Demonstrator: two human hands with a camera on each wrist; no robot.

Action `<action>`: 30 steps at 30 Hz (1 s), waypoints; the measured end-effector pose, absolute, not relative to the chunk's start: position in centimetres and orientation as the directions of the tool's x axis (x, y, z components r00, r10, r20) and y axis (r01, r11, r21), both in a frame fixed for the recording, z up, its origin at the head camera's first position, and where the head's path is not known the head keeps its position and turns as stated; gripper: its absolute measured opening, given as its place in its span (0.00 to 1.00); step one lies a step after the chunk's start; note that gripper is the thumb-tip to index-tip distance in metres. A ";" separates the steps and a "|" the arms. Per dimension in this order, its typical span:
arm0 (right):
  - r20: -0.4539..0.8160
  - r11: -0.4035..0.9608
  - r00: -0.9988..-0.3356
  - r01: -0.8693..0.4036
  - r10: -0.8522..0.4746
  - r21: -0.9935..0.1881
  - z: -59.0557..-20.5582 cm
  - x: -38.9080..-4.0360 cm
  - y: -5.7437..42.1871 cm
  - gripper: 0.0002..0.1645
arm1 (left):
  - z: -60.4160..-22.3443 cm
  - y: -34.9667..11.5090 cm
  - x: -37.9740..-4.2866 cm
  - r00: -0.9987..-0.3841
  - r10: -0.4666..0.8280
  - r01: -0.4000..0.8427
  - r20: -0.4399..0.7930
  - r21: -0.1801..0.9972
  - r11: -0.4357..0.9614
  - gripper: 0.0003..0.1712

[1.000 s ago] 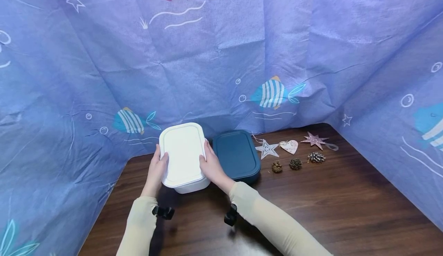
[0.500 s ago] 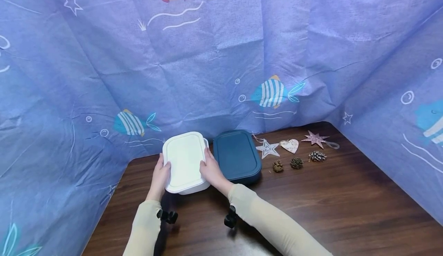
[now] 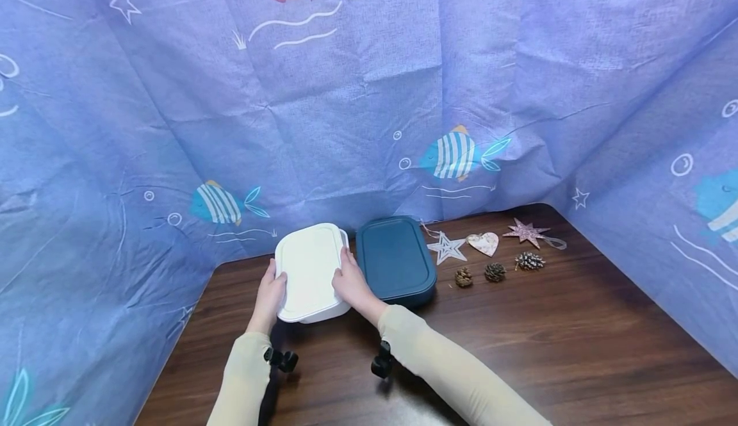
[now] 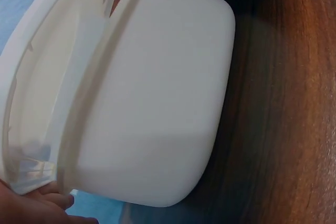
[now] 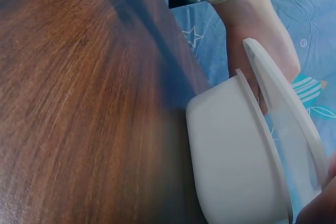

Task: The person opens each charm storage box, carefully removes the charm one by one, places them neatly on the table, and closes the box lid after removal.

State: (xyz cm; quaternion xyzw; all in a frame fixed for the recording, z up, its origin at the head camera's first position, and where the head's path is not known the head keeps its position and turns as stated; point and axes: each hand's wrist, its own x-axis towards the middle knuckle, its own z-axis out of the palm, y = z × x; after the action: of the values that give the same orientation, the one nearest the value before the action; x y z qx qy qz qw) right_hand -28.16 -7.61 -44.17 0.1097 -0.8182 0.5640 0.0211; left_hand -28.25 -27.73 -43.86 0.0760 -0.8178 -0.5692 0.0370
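A white lid (image 3: 308, 272) is held by both hands above a white rectangular box (image 3: 327, 313) on the table. My left hand (image 3: 270, 293) grips the lid's left edge, thumb on top. At the right edge my right hand (image 3: 353, 283) pinches it the same way. A gap shows between the lid (image 5: 287, 114) and the rim of the box (image 5: 231, 150) in the right wrist view. From the left wrist, the underside of the lid (image 4: 55, 61) is visible beside the box wall (image 4: 152, 93). What is inside the box is hidden.
A dark blue lidded box (image 3: 396, 256) stands close to the right. Beyond it lie a silver star (image 3: 446, 247), a heart (image 3: 484, 243), a pink star (image 3: 525, 232) and several pine cones (image 3: 494, 272). A blue fish-print cloth (image 3: 346, 125) hangs behind the wooden table (image 3: 548, 336).
Both hands have lowered the lid toward the white box and shifted it slightly right and nearer. The other things have stayed in place.
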 end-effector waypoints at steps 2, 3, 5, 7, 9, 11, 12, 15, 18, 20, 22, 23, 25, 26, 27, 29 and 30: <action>0.163 0.351 -0.975 -0.207 -0.151 -0.913 -44.1 -28.2 -7.6 0.36 | -44.1 -27.7 -28.3 -0.985 -0.168 -0.091 -0.035 0.936 0.339 0.36; 0.165 0.355 -0.975 -0.208 -0.148 -0.911 -44.0 -28.2 -7.6 0.36 | -44.2 -27.6 -28.4 -0.985 -0.165 -0.095 -0.040 0.936 0.340 0.36; 0.167 0.362 -0.976 -0.207 -0.140 -0.909 -44.0 -28.2 -7.5 0.36 | -44.3 -27.5 -28.5 -0.986 -0.160 -0.100 -0.047 0.937 0.336 0.36; 0.157 0.378 -0.979 -0.196 -0.131 -0.905 -44.0 -28.3 -7.5 0.36 | -44.3 -27.4 -28.6 -0.987 -0.152 -0.104 -0.056 0.937 0.334 0.37; 0.139 0.382 -0.982 -0.177 -0.125 -0.907 -44.0 -28.5 -7.5 0.36 | -44.3 -27.3 -28.7 -0.988 -0.145 -0.102 -0.056 0.937 0.333 0.36; 0.122 0.395 -0.985 -0.160 -0.119 -0.905 -44.1 -28.7 -7.6 0.36 | -44.3 -27.3 -28.8 -0.989 -0.141 -0.100 -0.055 0.936 0.338 0.36; 0.115 0.398 -0.986 -0.153 -0.117 -0.905 -44.1 -28.7 -7.6 0.36 | -44.3 -27.3 -28.9 -0.989 -0.139 -0.101 -0.056 0.935 0.340 0.36; 0.096 0.405 -0.990 -0.132 -0.108 -0.905 -44.2 -28.8 -7.8 0.36 | -44.5 -27.4 -29.2 -0.989 -0.136 -0.106 -0.062 0.931 0.349 0.35; 0.080 0.412 -0.992 -0.115 -0.101 -0.904 -44.2 -28.9 -8.0 0.37 | -44.7 -27.4 -29.5 -0.988 -0.137 -0.117 -0.071 0.926 0.360 0.35; 0.068 0.418 -0.993 -0.104 -0.100 -0.902 -44.1 -29.0 -8.1 0.37 | -44.8 -27.6 -29.8 -0.987 -0.137 -0.126 -0.080 0.922 0.366 0.35; 0.059 0.424 -0.994 -0.095 -0.097 -0.901 -44.2 -29.1 -8.2 0.38 | -44.9 -27.7 -30.0 -0.987 -0.134 -0.134 -0.089 0.917 0.375 0.35; 0.052 0.420 -0.994 -0.088 -0.096 -0.903 -44.2 -29.1 -8.2 0.39 | -45.0 -27.7 -30.1 -0.987 -0.131 -0.136 -0.093 0.916 0.378 0.36; 0.036 0.415 -0.995 -0.072 -0.093 -0.907 -44.3 -29.2 -8.3 0.39 | -45.0 -27.8 -30.4 -0.987 -0.125 -0.137 -0.096 0.914 0.382 0.36; 0.031 0.411 -0.995 -0.066 -0.091 -0.909 -44.3 -29.3 -8.3 0.40 | -45.0 -27.9 -30.5 -0.988 -0.122 -0.137 -0.097 0.913 0.385 0.36; 0.024 0.408 -0.996 -0.058 -0.089 -0.911 -44.3 -29.4 -8.4 0.40 | -44.9 -27.9 -30.6 -0.988 -0.119 -0.138 -0.099 0.912 0.387 0.36; 0.012 0.395 -0.996 -0.046 -0.086 -0.917 -44.3 -29.4 -8.4 0.41 | -44.8 -27.9 -30.7 -0.988 -0.119 -0.141 -0.102 0.910 0.390 0.36; 0.008 0.394 -0.997 -0.040 -0.083 -0.918 -44.3 -29.4 -8.5 0.41 | -44.8 -27.9 -30.8 -0.988 -0.118 -0.142 -0.103 0.909 0.391 0.36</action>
State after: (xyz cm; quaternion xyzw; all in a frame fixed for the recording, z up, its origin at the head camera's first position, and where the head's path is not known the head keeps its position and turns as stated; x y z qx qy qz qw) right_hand -29.41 -8.45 -44.33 0.0368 -0.8345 0.5494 -0.0194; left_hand -30.77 -27.95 -44.77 0.0780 -0.8340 -0.5461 -0.0106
